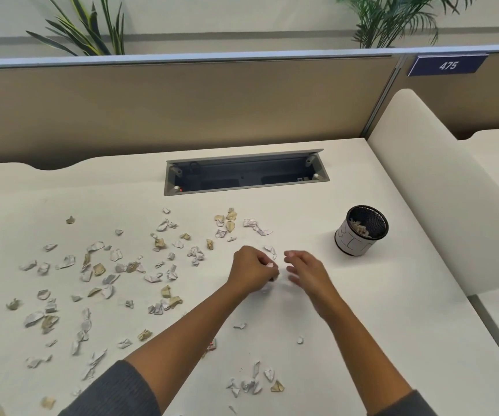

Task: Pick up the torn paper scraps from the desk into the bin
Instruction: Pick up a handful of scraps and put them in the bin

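Head view of a cream desk (362, 310) seen from above. Torn paper scraps (98, 270), white and tan, lie scattered across the left and centre of the frame, thickest at middle left, with a smaller cluster at the lower centre between the two forearms. At upper left a spiky green plant (89, 28) rises behind the beige partition (182, 106). At centre, the left hand (252, 270) is curled, its fingers pinching a few white scraps against the desk surface. A rectangular cable tray (246, 172) with a grey frame is recessed in the desk above the hands. Just to the right of the left hand, the right hand (305, 271) hovers with fingers loosely spread and blurred; it holds nothing that can be seen. Farther right, at middle right of the frame, stands the bin (360, 231), a small black mesh cup wrapped in white paper, upright, with scraps inside. At upper right, a blue plate (447, 65) reads 475.
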Action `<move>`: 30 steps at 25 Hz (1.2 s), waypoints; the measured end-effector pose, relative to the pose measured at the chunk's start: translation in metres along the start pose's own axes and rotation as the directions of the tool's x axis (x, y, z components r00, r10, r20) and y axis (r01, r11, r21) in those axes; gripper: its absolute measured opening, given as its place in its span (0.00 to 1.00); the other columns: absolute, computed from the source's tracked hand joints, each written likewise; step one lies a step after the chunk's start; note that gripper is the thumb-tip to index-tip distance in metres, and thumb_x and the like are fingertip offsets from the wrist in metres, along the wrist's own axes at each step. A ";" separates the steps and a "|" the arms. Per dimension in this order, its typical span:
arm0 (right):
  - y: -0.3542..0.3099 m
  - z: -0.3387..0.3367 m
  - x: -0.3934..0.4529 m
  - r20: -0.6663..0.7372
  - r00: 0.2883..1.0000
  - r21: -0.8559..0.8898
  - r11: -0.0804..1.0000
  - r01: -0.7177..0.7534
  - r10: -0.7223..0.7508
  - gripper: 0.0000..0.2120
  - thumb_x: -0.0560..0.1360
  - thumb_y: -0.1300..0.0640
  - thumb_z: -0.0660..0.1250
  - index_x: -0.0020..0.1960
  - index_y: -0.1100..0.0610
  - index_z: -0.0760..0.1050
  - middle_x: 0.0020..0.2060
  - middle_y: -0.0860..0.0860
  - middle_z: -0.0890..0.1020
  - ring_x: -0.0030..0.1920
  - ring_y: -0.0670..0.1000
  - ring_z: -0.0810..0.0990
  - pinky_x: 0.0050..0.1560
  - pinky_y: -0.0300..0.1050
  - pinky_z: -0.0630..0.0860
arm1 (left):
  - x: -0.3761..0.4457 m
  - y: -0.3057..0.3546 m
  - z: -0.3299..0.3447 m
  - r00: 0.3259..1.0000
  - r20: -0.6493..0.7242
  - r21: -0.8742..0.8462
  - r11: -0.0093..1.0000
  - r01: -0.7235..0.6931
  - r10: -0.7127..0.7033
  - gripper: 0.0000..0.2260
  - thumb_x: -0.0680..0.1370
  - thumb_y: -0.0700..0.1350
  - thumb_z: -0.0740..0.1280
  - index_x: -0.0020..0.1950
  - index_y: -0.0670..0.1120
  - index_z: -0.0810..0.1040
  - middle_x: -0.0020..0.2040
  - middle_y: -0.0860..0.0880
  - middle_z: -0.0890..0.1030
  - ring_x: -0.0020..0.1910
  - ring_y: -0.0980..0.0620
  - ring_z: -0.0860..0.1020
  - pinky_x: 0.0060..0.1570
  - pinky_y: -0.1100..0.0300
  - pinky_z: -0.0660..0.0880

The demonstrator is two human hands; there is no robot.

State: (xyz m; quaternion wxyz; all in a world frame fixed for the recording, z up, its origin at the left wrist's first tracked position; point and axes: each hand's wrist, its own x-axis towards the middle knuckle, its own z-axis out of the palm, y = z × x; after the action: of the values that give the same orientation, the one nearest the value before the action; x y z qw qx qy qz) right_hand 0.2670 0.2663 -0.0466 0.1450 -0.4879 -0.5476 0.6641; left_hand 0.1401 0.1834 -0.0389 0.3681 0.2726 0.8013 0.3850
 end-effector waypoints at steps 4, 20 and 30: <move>0.004 0.019 -0.005 0.170 0.956 0.592 0.750 -0.294 0.240 0.16 0.82 0.58 0.55 0.55 0.67 0.77 0.49 0.60 0.83 0.51 0.55 0.81 0.52 0.48 0.78 | -0.011 0.022 0.019 0.991 0.033 0.096 0.987 -0.129 0.126 0.04 0.67 0.37 0.69 0.35 0.41 0.84 0.33 0.45 0.83 0.32 0.49 0.81 0.31 0.59 0.76; 0.005 -0.001 -0.005 0.195 0.921 0.866 0.382 -0.323 0.337 0.11 0.81 0.65 0.56 0.51 0.69 0.76 0.44 0.61 0.79 0.47 0.57 0.80 0.45 0.54 0.81 | 0.069 -0.006 -0.040 0.969 -0.044 0.530 0.828 -0.185 0.245 0.24 0.74 0.37 0.67 0.70 0.43 0.70 0.71 0.45 0.69 0.70 0.46 0.68 0.67 0.56 0.67; 0.009 -0.005 -0.009 0.138 0.929 0.858 0.428 -0.286 0.344 0.10 0.80 0.65 0.58 0.49 0.69 0.76 0.41 0.60 0.80 0.44 0.57 0.81 0.44 0.51 0.82 | 0.105 -0.037 -0.066 0.977 0.190 0.743 0.636 -0.209 0.100 0.29 0.81 0.41 0.60 0.79 0.44 0.52 0.80 0.45 0.50 0.79 0.43 0.48 0.77 0.50 0.52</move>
State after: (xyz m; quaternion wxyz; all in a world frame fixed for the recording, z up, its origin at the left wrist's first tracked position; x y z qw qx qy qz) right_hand 0.2782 0.2596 -0.0500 0.2592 -0.4605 -0.0342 0.8483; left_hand 0.0208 0.2110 -0.0801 0.2377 0.4936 0.8362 0.0260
